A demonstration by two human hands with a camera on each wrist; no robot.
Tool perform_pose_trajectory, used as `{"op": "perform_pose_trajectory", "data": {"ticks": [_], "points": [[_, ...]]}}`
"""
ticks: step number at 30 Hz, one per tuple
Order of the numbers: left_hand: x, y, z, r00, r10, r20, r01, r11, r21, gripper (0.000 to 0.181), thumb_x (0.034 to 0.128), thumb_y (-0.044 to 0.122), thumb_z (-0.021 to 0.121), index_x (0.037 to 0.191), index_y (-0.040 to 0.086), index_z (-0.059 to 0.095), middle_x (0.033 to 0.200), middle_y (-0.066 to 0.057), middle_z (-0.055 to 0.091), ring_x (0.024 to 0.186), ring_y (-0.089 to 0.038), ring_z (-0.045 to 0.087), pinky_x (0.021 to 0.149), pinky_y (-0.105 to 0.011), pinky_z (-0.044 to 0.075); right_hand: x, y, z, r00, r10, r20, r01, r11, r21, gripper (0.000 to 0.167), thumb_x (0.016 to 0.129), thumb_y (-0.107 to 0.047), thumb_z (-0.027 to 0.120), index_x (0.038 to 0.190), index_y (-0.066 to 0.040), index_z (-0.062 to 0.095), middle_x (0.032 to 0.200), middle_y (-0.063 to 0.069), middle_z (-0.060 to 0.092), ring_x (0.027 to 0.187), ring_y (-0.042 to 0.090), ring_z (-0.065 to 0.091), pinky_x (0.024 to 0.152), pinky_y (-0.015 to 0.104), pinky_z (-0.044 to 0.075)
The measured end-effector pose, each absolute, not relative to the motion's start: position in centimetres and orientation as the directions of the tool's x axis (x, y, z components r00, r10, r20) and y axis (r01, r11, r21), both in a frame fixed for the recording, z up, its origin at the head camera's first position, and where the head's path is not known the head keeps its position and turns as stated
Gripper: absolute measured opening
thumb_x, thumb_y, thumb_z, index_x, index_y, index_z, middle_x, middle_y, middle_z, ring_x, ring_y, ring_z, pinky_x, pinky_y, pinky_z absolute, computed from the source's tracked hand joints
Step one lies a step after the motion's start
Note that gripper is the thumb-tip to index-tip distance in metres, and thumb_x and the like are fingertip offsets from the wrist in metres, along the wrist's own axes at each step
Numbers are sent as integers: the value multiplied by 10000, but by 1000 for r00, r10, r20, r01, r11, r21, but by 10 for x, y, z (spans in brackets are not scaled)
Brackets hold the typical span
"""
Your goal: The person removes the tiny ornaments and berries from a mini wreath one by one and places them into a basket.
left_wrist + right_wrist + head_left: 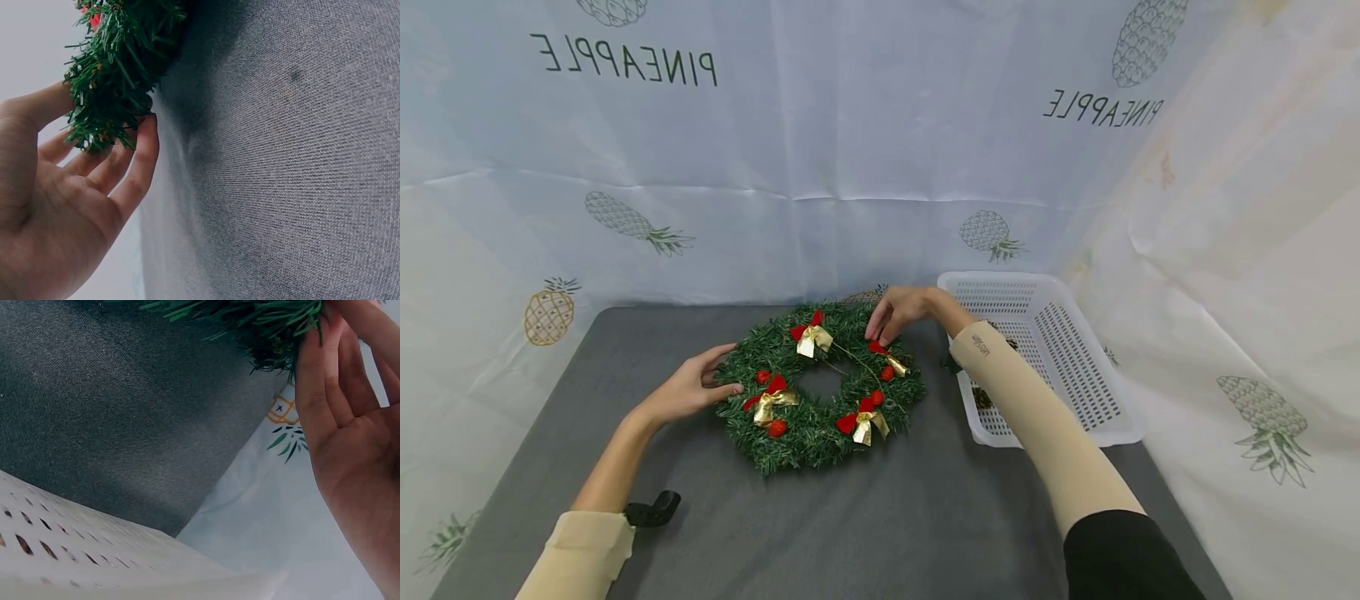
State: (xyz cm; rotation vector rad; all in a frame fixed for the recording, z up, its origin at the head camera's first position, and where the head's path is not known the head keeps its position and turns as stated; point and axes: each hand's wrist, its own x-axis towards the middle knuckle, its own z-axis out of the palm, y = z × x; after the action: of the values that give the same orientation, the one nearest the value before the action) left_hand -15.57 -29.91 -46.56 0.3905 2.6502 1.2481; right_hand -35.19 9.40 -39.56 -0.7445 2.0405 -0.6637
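Observation:
A green wreath (808,446) with red-and-gold bows and red balls lies on the grey table. My left hand (691,390) grips its left edge, thumb on top; in the left wrist view the fingers of the left hand (81,187) curl under the green tips (112,94). At the wreath's upper right, my right hand (901,312) has bent fingers at a red bow (877,347). In the right wrist view the right hand (356,437) has its fingers at the wreath's edge (269,331); whatever the fingertips touch is hidden.
A white perforated basket (1078,367) stands right of the wreath, partly behind my right forearm, with a few brown pieces inside. Its wall (112,544) crosses the bottom of the right wrist view. A white curtain with pineapple prints (850,125) hangs behind the table (880,533).

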Motion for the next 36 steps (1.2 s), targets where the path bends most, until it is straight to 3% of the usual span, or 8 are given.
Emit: {"op": "perform_pose_trajectory", "data": {"ticks": [4,11,18,23,29,36], "points": [[-156,-300,-466,-948,314,-59,154,610,777,836,1053,211,743,1682,-74,272,1709,-419,263,1524,-676,334,1159,-768,441,-354,92,-398,-471,-695,-543,-247,695,-675,312,969,-8,800,1279,-37,802,1348,136,782,1178,213,766,1050,372,635],[-156,-302,-466,-947,317,-56,157,606,780,836,1054,202,741,1683,-75,266,1709,-421,260,1526,-677,327,1156,-772,439,-354,91,-404,-467,-682,-562,-224,707,-671,332,981,-2,782,1312,-29,784,1175,35,784,1064,144,738,1031,341,625],[-155,-301,-465,-947,315,-61,151,605,782,836,1054,211,742,1685,-69,270,1715,-413,257,1531,-677,319,1162,-768,437,-356,96,-413,-452,-680,-578,-158,698,-698,362,1010,20,734,1372,11,737,1431,168,716,1052,90,734,1045,326,622],[-155,-300,-465,-947,317,-59,154,605,781,833,1054,213,742,1684,-67,274,1715,-414,256,1527,-676,328,1154,-768,445,-358,101,-419,-475,-676,-563,-96,676,-731,343,998,23,749,1341,24,752,1419,132,704,1097,103,699,1057,336,617],[-156,-300,-465,-946,319,-55,158,601,784,828,1054,206,741,1682,-68,276,1716,-416,250,1526,-678,329,1151,-767,449,-359,104,-423,-482,-688,-542,-99,658,-747,281,1008,-3,744,1286,15,786,1359,102,758,1111,109,726,1085,352,611],[-155,-299,-465,-948,314,-57,152,601,785,825,1056,210,738,1680,-70,277,1720,-417,240,1536,-678,308,1164,-770,433,-359,104,-422,-457,-724,-516,-203,650,-733,382,971,-1,786,1352,-5,758,1356,109,756,1098,106,698,1035,331,612]]}}
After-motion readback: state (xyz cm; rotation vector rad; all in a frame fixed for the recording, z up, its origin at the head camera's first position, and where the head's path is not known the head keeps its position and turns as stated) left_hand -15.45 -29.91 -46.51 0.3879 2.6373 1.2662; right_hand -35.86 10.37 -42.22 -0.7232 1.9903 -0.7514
